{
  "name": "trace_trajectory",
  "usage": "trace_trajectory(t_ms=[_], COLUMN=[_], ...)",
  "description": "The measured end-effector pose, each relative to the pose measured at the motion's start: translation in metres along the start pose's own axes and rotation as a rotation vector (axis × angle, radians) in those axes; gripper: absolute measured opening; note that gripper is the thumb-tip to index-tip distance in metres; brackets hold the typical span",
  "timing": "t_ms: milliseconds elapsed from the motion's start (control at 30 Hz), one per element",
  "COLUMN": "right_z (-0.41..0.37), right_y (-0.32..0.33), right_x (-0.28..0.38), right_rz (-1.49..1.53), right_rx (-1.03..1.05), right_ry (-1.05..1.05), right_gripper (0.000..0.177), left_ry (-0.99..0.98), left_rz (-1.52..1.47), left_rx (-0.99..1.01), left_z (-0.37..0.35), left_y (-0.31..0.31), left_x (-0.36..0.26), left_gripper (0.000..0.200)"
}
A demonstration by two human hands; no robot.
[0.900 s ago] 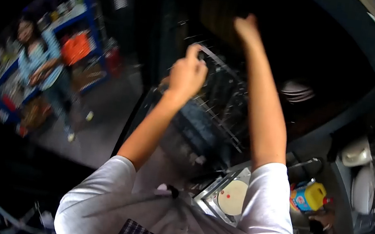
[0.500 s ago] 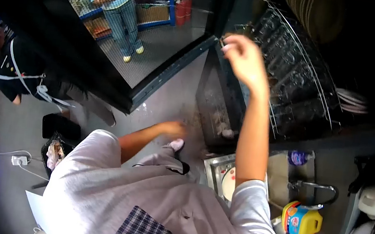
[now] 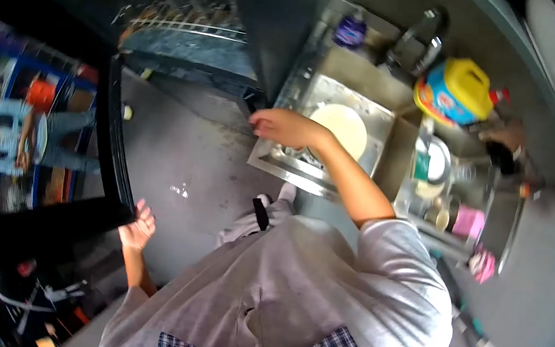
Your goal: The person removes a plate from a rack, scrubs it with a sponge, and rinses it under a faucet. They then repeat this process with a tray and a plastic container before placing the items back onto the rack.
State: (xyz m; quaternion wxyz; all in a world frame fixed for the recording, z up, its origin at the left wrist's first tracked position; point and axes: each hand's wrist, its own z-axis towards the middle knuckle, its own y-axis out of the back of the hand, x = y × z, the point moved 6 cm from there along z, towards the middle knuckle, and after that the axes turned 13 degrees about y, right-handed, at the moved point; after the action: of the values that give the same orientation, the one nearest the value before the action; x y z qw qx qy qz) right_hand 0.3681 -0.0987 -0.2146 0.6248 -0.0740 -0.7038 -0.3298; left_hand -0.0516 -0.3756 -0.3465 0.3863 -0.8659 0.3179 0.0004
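Note:
My left hand [image 3: 138,226] has its fingers spread, with the fingertips at the edge of a black-framed see-through cabinet door [image 3: 118,144]. The door stands swung out from a dark cabinet holding a wire rack [image 3: 188,28]. My right hand [image 3: 285,128] hangs over the near left corner of a steel sink [image 3: 292,173], its fingers loosely bent and slightly blurred, with nothing visible in them. Close to those fingers is the dark lower corner of the cabinet [image 3: 251,99]. A round cream-coloured plate [image 3: 340,131] lies in the sink, just beyond my right wrist.
Behind the sink stand a purple bottle [image 3: 350,30], a faucet [image 3: 417,40] and a yellow jug [image 3: 461,91]. A second basin holds a white bowl [image 3: 438,161] and a pink item [image 3: 469,222]. Through the door a person [image 3: 24,134] shows; another person [image 3: 26,298] is at lower left.
My view has turned toward the sink. My right hand has come down from beside the rack to the sink corner. The left hand has moved from in front of my body to the door's edge.

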Motion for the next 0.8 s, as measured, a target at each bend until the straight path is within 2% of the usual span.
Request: trace_trajectory(t_ms=[67, 133, 167, 200, 233, 267, 300, 333, 367, 433, 467, 533, 600, 633, 667, 700, 733, 800], right_z=[-0.079, -0.167, -0.203, -0.239, -0.264, -0.283, -0.295, -0.304, -0.308, -0.311, -0.313, -0.313, -0.317, -0.314, -0.313, -0.303, -0.298, -0.294], right_y=[0.002, 0.005, 0.007, 0.010, 0.010, 0.011, 0.011, 0.019, 0.025, 0.028, 0.029, 0.031, 0.019, 0.011, 0.010, 0.014, 0.012, 0.007], right_x=[-0.053, -0.103, -0.116, -0.129, -0.148, -0.170, -0.184, -0.199, -0.224, -0.298, -0.330, -0.367, -0.428, -0.457, -0.477, -0.483, -0.486, -0.465], right_rz=[0.122, 0.471, 0.415, 0.362, 0.360, 0.354, 0.389, 0.416, 0.392, 0.349, 0.320, 0.131, 0.028, 0.021, 0.008, -0.072, 0.023, 0.110], right_rx=[-0.273, -0.594, -0.678, -0.750, -0.789, -0.820, -0.853, -0.884, -0.875, -0.907, -0.909, -0.793, -0.806, -0.835, -0.869, -0.760, -0.839, -0.910], right_ry=[0.023, -0.300, -0.414, -0.537, -0.564, -0.590, -0.638, -0.680, -0.737, -0.821, -0.867, -1.141, -1.211, -1.202, -1.192, -1.208, -1.173, -1.267], right_gripper=[0.027, 0.024, 0.023, 0.023, 0.023, 0.023, 0.023, 0.024, 0.022, 0.025, 0.027, 0.038, 0.049, 0.053, 0.057, 0.057, 0.052, 0.050], left_ry=[0.096, 0.198, 0.295, 0.272, 0.223, 0.234, 0.157, 0.192, 0.141, 0.130, 0.059, -0.053, -0.338, -0.382, -0.392, -0.395, -0.393, -0.298], left_rz=[0.010, 0.024, 0.080, 0.018, 0.005, 0.118, 0.110, 0.089, 0.150, 0.085, 0.203, 0.607, 1.203, 1.212, 1.194, 1.176, 1.159, 1.178], left_rx=[0.181, 0.090, 0.145, 0.040, 0.073, 0.270, 0.185, 0.400, 0.468, 0.492, 0.310, 0.156, -0.174, -0.268, -0.314, -0.359, -0.410, -0.396], left_z=[0.015, 0.034, 0.049, 0.069, 0.087, 0.101, 0.111, 0.136, 0.152, 0.184, 0.192, 0.224, 0.213, 0.218, 0.222, 0.223, 0.221, 0.208], left_y=[-0.021, -0.060, -0.071, -0.075, -0.098, -0.133, -0.173, -0.198, -0.228, -0.267, -0.282, -0.286, -0.324, -0.315, -0.309, -0.300, -0.289, -0.270], left_x=[0.023, 0.054, 0.067, 0.074, 0.081, 0.090, 0.103, 0.114, 0.120, 0.120, 0.114, 0.092, 0.079, 0.071, 0.070, 0.074, 0.079, 0.110], left_gripper=[0.042, 0.038, 0.038, 0.038, 0.037, 0.035, 0.037, 0.041, 0.050, 0.070, 0.072, 0.067, 0.053, 0.040, 0.039, 0.038, 0.037, 0.031])
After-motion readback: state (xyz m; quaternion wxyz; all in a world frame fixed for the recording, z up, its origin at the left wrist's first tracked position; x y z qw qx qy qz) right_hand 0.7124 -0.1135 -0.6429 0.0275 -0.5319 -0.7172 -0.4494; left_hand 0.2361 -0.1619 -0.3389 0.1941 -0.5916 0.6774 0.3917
